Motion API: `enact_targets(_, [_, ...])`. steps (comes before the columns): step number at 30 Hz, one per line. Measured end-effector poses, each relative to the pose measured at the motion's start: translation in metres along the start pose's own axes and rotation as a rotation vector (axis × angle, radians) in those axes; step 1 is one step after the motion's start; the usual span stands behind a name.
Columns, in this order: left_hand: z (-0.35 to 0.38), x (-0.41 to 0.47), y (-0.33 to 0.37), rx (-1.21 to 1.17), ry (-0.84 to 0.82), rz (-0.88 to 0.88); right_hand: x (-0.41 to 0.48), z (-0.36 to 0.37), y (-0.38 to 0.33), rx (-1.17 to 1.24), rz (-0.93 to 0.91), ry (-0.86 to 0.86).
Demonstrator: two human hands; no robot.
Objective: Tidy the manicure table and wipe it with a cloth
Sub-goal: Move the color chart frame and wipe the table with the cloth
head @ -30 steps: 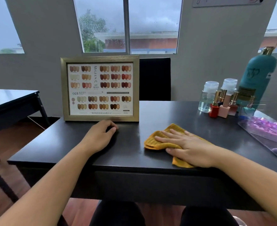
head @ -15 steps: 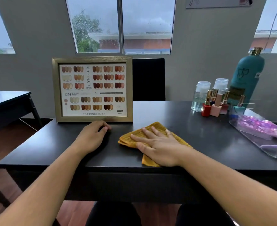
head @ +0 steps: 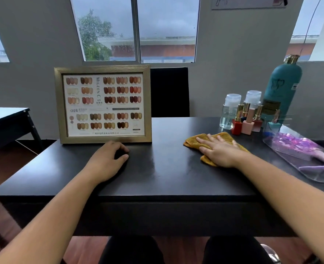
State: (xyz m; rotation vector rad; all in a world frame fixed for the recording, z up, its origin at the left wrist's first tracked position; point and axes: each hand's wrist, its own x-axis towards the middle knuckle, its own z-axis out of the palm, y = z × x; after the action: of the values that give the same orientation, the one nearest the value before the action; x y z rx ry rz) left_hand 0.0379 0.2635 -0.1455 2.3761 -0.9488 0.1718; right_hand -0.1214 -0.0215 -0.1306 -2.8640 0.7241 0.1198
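Observation:
A folded mustard-yellow cloth (head: 192,142) lies on the black manicure table (head: 167,174), right of centre. My right hand (head: 220,151) presses flat on it with fingers spread, covering most of it. My left hand (head: 108,161) rests on the tabletop with fingers loosely curled and nothing in it, just in front of a gold-framed nail colour chart (head: 103,103) that stands upright at the back left.
At the back right stand a tall teal bottle (head: 282,88), two clear pump bottles (head: 229,111) and several small polish bottles (head: 247,124). A clear tray (head: 313,176) with purple items lies at the right edge. A black chair back (head: 169,92) is behind the table, another table (head: 5,115) at far left.
My right hand slid the cloth left toward the chart, then back right and farther from me, closer to the polish bottles. My left hand stayed in front of the frame.

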Motion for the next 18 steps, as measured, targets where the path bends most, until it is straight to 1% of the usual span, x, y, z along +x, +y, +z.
enact_targets(2, [0.000,0.000,0.000,0.002,-0.002,-0.003,0.003,0.005,-0.032,0.007,-0.043,-0.011])
enact_targets(4, [0.000,0.000,-0.001,-0.010,-0.003,-0.006,-0.008,0.014,-0.065,-0.005,-0.189,-0.027])
enact_targets(6, [0.000,0.001,-0.003,-0.040,0.000,-0.012,-0.029,0.024,-0.085,-0.011,-0.374,-0.038])
enact_targets(8, [-0.001,0.000,-0.003,-0.066,0.008,-0.019,-0.053,0.029,-0.082,0.023,-0.520,-0.043])
enact_targets(10, [0.000,0.000,-0.004,-0.076,0.014,-0.018,-0.069,0.028,-0.060,0.055,-0.592,-0.054])
enact_targets(11, [0.000,0.000,-0.004,-0.076,0.014,-0.016,-0.074,0.026,-0.046,0.063,-0.596,-0.058])
enact_targets(13, [0.000,0.001,-0.004,-0.072,0.010,-0.013,-0.074,0.019,-0.019,0.064,-0.537,-0.066])
enact_targets(16, [0.000,0.001,-0.005,-0.070,0.008,-0.012,-0.049,0.008,0.016,0.054,-0.335,-0.029])
enact_targets(18, [0.001,0.001,-0.005,-0.071,0.011,-0.014,-0.021,0.003,0.025,0.055,-0.183,0.008])
